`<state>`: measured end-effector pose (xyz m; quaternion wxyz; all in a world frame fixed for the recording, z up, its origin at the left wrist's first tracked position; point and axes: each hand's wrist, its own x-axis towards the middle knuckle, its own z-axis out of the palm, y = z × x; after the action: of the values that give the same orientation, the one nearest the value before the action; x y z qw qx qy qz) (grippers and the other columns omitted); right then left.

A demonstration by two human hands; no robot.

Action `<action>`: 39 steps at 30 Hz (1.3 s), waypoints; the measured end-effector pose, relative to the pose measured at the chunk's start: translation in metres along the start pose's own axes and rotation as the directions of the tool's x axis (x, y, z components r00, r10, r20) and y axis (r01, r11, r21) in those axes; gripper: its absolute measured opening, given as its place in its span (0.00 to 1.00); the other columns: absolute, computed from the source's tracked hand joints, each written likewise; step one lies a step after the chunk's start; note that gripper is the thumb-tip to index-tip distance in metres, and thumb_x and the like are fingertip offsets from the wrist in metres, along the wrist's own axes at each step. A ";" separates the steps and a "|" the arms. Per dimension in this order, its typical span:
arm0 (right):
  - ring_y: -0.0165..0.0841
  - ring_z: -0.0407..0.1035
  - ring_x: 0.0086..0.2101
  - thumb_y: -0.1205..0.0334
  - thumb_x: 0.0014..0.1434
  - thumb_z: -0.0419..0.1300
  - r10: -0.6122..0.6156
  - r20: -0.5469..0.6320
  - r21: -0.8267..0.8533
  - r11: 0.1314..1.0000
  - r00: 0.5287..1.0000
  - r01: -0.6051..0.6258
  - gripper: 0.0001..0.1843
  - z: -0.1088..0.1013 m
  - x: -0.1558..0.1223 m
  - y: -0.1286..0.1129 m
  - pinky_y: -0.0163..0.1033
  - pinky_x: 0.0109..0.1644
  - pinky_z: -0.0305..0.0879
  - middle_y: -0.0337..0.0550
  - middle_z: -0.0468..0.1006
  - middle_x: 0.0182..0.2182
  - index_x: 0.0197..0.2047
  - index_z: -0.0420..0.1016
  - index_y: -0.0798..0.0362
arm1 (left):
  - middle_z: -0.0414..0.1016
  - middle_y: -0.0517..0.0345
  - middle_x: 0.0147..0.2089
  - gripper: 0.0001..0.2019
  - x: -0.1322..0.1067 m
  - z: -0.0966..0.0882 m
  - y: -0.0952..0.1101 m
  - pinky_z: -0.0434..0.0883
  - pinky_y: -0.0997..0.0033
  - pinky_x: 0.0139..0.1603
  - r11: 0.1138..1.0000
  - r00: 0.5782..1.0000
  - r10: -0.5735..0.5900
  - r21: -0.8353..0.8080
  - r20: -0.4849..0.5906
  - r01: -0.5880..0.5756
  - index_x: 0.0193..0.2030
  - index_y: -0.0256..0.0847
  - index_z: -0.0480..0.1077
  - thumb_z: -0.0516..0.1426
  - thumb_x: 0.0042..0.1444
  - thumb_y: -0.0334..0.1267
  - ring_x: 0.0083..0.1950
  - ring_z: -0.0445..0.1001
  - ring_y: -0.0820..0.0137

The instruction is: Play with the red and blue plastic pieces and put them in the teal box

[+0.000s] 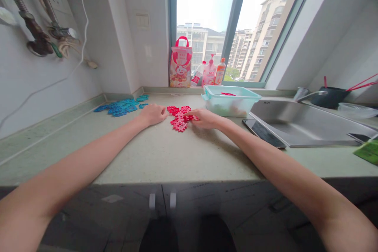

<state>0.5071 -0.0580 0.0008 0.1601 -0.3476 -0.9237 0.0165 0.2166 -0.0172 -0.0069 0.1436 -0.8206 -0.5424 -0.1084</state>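
Where red toothed plastic pcs (pixel 179 118) lie: left of R hand (pixel 205 119), touching
R fingers (pixel 192 113): part-bent, grip unclear
L hand (pixel 153 114): curled, just beside pcs, grip unclear

the right hand (pixel 203 119) touches the red pieces (pixel 179 126); just left of them, the left hand (pixel 154 114) is curled. blue pieces (pixel 119 107) lie left of it, a teal tub (pixel 217 104) beyond the right hand.
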 end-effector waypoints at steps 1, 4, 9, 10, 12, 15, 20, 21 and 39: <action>0.41 0.78 0.55 0.74 0.59 0.59 -0.003 -0.011 -0.012 1.000 1.000 0.003 0.30 -0.001 -0.001 -0.001 0.41 0.62 0.69 0.50 0.84 0.58 0.63 0.80 0.53 | 0.85 0.49 0.45 0.17 -0.003 -0.001 -0.001 0.73 0.62 0.44 1.000 0.999 0.027 -0.009 -0.017 -0.027 0.49 0.46 0.80 0.53 0.64 0.47 0.44 0.83 0.55; 0.44 0.77 0.57 0.71 0.57 0.61 0.063 -0.030 -0.078 0.995 0.998 -0.065 0.30 -0.004 -0.003 -0.003 0.42 0.62 0.69 0.52 0.82 0.60 0.64 0.79 0.53 | 0.75 0.52 0.69 0.26 -0.009 -0.004 -0.003 0.76 0.62 0.52 0.989 0.989 0.146 -0.020 -0.008 -0.146 0.70 0.49 0.70 0.51 0.67 0.46 0.53 0.82 0.57; 0.41 0.81 0.44 0.60 0.64 0.62 0.238 0.043 -0.160 0.960 0.970 -0.229 0.20 -0.010 -0.007 0.000 0.37 0.46 0.70 0.48 0.88 0.47 0.57 0.82 0.49 | 0.61 0.63 0.79 0.29 -0.003 -0.006 0.001 0.73 0.62 0.64 0.975 0.965 0.221 -0.058 0.144 -0.215 0.77 0.56 0.63 0.47 0.70 0.44 0.68 0.75 0.59; 0.40 0.81 0.42 0.58 0.64 0.62 0.251 0.043 -0.167 0.956 0.967 -0.241 0.20 -0.011 -0.007 0.001 0.37 0.44 0.69 0.47 0.88 0.45 0.57 0.82 0.49 | 0.64 0.63 0.78 0.29 -0.002 -0.005 0.002 0.72 0.62 0.66 0.975 0.963 0.218 -0.068 0.158 -0.209 0.77 0.56 0.63 0.47 0.70 0.46 0.69 0.74 0.58; 0.39 0.81 0.39 0.54 0.64 0.63 0.273 0.027 -0.179 0.948 0.962 -0.264 0.22 -0.014 -0.009 0.001 0.36 0.41 0.68 0.46 0.88 0.42 0.59 0.81 0.49 | 0.67 0.60 0.76 0.30 0.000 -0.004 0.001 0.71 0.60 0.68 0.977 0.963 0.207 -0.078 0.170 -0.196 0.77 0.54 0.63 0.48 0.70 0.49 0.69 0.74 0.57; 0.40 0.81 0.39 0.50 0.64 0.65 0.305 -0.014 -0.202 0.932 0.952 -0.302 0.23 -0.016 -0.010 0.000 0.37 0.40 0.68 0.47 0.88 0.41 0.58 0.82 0.50 | 0.68 0.58 0.75 0.30 -0.002 -0.004 -0.001 0.70 0.61 0.68 0.977 0.966 0.207 -0.078 0.158 -0.196 0.76 0.50 0.64 0.48 0.70 0.52 0.71 0.73 0.57; 0.45 0.81 0.47 0.50 0.66 0.64 0.316 -0.191 -0.190 0.917 0.929 -0.351 0.21 -0.014 -0.009 0.000 0.42 0.49 0.71 0.52 0.87 0.48 0.57 0.82 0.51 | 0.71 0.52 0.73 0.31 -0.006 -0.009 -0.002 0.71 0.61 0.66 0.975 0.965 0.221 -0.072 0.140 -0.212 0.73 0.45 0.68 0.47 0.70 0.57 0.68 0.75 0.56; 0.44 0.80 0.48 0.50 0.67 0.64 0.300 -0.235 -0.164 0.925 0.925 -0.342 0.21 -0.013 -0.008 0.001 0.42 0.51 0.71 0.51 0.86 0.49 0.58 0.81 0.50 | 0.72 0.51 0.72 0.31 -0.007 -0.010 -0.002 0.72 0.61 0.65 0.972 0.963 0.232 -0.077 0.139 -0.223 0.72 0.45 0.69 0.47 0.70 0.57 0.67 0.75 0.56; 0.41 0.78 0.46 0.58 0.63 0.67 0.063 -0.121 -0.087 0.993 0.991 -0.074 0.15 0.004 -0.002 -0.003 0.40 0.50 0.68 0.48 0.85 0.46 0.53 0.82 0.49 | 0.80 0.53 0.57 0.24 -0.018 -0.025 0.015 0.72 0.65 0.54 0.932 0.945 0.319 -0.205 0.078 -0.298 0.62 0.49 0.76 0.52 0.69 0.57 0.54 0.80 0.59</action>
<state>0.5058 -0.0614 -0.0031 0.1979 -0.3866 -0.8998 -0.0409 0.2232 -0.0470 0.0086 0.0496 -0.9102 -0.4010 -0.0905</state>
